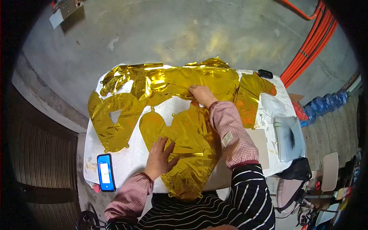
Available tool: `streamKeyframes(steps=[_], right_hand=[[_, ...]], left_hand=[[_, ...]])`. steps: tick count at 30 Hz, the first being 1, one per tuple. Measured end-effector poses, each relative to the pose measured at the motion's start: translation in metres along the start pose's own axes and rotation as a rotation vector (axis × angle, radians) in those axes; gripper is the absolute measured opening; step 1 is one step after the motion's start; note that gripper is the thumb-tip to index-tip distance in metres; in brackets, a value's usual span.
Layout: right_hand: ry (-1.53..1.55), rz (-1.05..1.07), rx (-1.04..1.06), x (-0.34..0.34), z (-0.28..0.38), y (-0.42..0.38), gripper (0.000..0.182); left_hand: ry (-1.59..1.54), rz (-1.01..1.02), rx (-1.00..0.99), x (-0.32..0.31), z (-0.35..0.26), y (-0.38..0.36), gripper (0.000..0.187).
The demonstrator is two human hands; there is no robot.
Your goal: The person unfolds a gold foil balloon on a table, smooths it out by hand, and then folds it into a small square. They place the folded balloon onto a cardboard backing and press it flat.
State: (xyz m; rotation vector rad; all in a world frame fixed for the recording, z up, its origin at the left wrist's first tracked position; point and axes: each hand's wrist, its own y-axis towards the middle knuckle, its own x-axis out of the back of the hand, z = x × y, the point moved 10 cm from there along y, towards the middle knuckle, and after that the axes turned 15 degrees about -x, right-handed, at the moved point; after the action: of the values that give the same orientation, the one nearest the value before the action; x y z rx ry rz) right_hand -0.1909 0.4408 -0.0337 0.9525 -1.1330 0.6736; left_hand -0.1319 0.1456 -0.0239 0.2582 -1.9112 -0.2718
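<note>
Flat, uninflated gold foil balloons lie across the white-covered table. My left hand point(159, 159) rests with fingers spread on the nearest foil balloon point(188, 134), which hangs to the front edge. Farther forward, my right hand point(203, 95) has its fingers drawn together at the lower edge of the back foil balloon point(203, 78); its fingertips are partly hidden. At the left lies another foil balloon point(115, 130) with a triangular opening. A curved foil balloon point(249, 99) lies right of my right forearm.
A lit phone point(105, 172) stands at the left front. Clear plastic bags point(288, 138) lie at the right, near a small black object point(265, 74). Orange tubing point(306, 50) runs along the wall, with blue plastic bottles point(324, 105) below. A wooden door point(38, 145) is left.
</note>
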Motion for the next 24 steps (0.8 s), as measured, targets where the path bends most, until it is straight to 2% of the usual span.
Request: streamKeyframes(steps=[1,2,4,5,8,10,11,14,16,19,20,21,23,24], right_hand=[[-0.059,0.1,-0.002,-0.012,0.002,0.003,0.023],[-0.056,0.098,0.002,-0.013,0.005,0.006,0.023],[0.054,0.106,-0.187,-0.014,-0.008,0.013,0.022],[0.054,0.11,-0.184,-0.015,-0.007,0.012,0.022],[0.21,0.024,-0.144,-0.001,0.003,0.008,0.017],[0.29,-0.019,-0.27,0.0,-0.013,0.008,0.016],[0.291,-0.018,-0.27,-0.002,-0.014,0.01,0.016],[0.335,-0.116,-0.365,-0.001,-0.029,0.018,0.022],[0.434,-0.158,-0.472,0.009,-0.042,0.014,0.035],[0.501,-0.118,-0.555,-0.002,-0.064,0.02,0.043],[0.743,-0.316,-0.42,0.0,-0.066,0.017,0.04],[0.743,-0.316,-0.424,-0.009,-0.075,0.019,0.04],[1.232,-0.066,-0.659,-0.053,-0.102,0.019,0.031],[1.278,0.023,-0.778,-0.042,-0.095,0.006,0.022]], left_hand=[[-0.001,0.01,0.002,0.0,0.0,0.0,0.059],[0.003,0.009,0.006,0.0,0.001,0.0,0.059],[-0.025,0.031,0.017,-0.004,0.003,-0.001,0.058],[-0.027,0.031,0.021,-0.004,0.004,-0.001,0.058],[-0.013,0.112,0.049,-0.011,0.007,-0.004,0.06],[-0.013,0.105,0.041,-0.011,0.006,-0.003,0.06],[-0.014,0.105,0.042,-0.012,0.005,-0.003,0.06],[-0.008,0.086,0.041,-0.01,0.005,-0.003,0.059],[-0.014,0.037,0.047,-0.005,0.004,-0.002,0.058],[-0.019,0.082,0.054,-0.007,0.004,-0.001,0.057],[-0.019,0.084,0.053,-0.007,0.004,-0.001,0.057],[-0.023,0.063,0.049,-0.005,0.004,-0.001,0.057],[-0.029,0.045,0.043,-0.003,0.002,0.0,0.057],[-0.027,0.055,0.051,-0.003,0.003,0.001,0.056]])
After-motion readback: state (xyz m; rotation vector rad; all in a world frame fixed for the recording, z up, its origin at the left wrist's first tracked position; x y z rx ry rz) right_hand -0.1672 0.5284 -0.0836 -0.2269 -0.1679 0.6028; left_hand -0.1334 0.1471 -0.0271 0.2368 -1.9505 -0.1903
